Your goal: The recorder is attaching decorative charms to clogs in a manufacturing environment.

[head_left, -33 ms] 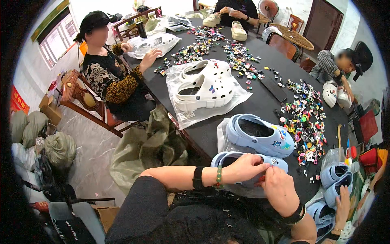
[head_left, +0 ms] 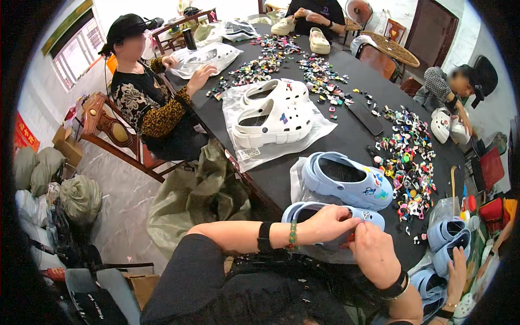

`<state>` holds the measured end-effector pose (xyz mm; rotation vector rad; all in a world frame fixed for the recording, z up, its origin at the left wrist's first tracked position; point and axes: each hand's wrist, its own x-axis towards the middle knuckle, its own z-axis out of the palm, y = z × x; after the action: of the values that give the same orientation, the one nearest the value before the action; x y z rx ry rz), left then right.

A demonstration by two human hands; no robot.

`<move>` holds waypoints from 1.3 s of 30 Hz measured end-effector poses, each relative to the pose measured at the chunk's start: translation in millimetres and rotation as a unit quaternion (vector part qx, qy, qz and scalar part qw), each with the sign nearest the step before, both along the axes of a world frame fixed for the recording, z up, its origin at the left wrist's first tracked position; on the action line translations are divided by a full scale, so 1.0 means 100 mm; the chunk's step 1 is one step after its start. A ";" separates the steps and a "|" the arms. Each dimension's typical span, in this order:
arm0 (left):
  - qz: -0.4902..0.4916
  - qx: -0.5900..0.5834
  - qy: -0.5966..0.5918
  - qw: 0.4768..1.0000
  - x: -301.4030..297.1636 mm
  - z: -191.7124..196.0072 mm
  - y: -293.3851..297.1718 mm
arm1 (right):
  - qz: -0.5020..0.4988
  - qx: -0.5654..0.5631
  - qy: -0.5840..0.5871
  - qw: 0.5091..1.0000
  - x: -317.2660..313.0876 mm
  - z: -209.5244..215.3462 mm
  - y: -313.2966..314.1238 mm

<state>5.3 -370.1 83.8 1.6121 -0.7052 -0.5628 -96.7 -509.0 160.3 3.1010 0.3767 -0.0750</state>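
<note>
The near light blue clog (head_left: 303, 210) lies on clear plastic at the table edge in front of me. Bent over its upper, my left hand (head_left: 327, 223) has thumb and fingers closed on it. My right hand (head_left: 375, 253) pinches at the toe part beside the left fingertips; a dark-and-white charm (head_left: 366, 215) sits just ahead of them. Something small and red shows under the fingers, and I cannot tell whether it is held. Just beyond lies the matching blue clog (head_left: 338, 189), with colourful charms on its toe.
White clogs (head_left: 276, 119) rest on a plastic bag farther off. Loose shoe charms (head_left: 409, 162) are heaped along the black table (head_left: 325, 141), near a dark phone-like slab (head_left: 365, 119). Other people work around it; a co-worker's hand (head_left: 457, 276) is beside more blue clogs (head_left: 452, 238) at lower right.
</note>
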 end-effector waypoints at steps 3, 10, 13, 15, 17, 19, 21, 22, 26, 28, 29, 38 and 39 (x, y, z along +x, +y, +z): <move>-0.018 0.025 0.002 1.000 0.02 0.09 0.04 | 0.026 0.032 -0.014 0.999 0.00 -0.02 -0.05; -0.009 0.041 0.029 0.999 0.03 0.07 -0.01 | 0.003 -0.080 -0.067 0.995 -0.05 -0.17 0.07; -0.013 0.041 0.045 0.998 0.01 0.12 0.00 | 0.015 -0.107 -0.070 0.992 -0.08 -0.15 0.10; -0.002 0.037 0.062 0.997 0.01 0.10 0.02 | 0.037 -0.112 -0.058 0.991 -0.05 -0.14 0.13; 0.001 0.046 0.030 0.998 0.02 0.05 0.01 | 0.065 -0.092 -0.049 0.992 -0.02 -0.09 0.08; 0.002 0.052 0.026 0.998 0.03 0.05 0.01 | 0.092 -0.073 -0.040 0.992 0.01 -0.04 0.03; 0.002 0.058 0.023 0.998 0.03 0.03 -0.02 | 0.140 -0.010 -0.015 0.990 0.03 0.01 -0.01; 0.010 0.054 0.008 0.998 0.03 0.01 -0.03 | 0.141 -0.011 -0.015 0.990 0.04 0.02 -0.02; 0.011 0.048 0.009 0.999 0.03 0.05 -0.01 | 0.129 -0.029 0.001 0.991 0.04 0.01 0.00; 0.013 0.048 0.001 0.999 0.03 0.02 0.00 | 0.117 -0.051 -0.003 0.992 0.04 0.01 0.01; 0.010 0.046 -0.007 0.999 0.03 0.01 -0.01 | 0.091 -0.052 0.003 0.994 0.03 0.01 0.00; 0.005 0.055 -0.016 0.998 0.01 -0.06 0.00 | 0.121 -0.060 0.045 0.990 0.05 0.06 0.00; 0.011 0.049 -0.029 0.998 0.00 -0.08 -0.01 | 0.139 -0.048 0.045 0.988 0.04 0.07 0.00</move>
<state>4.9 -371.1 75.6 1.7308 -0.7112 -0.5441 -93.0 -508.8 166.8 2.9232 0.7787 -0.2205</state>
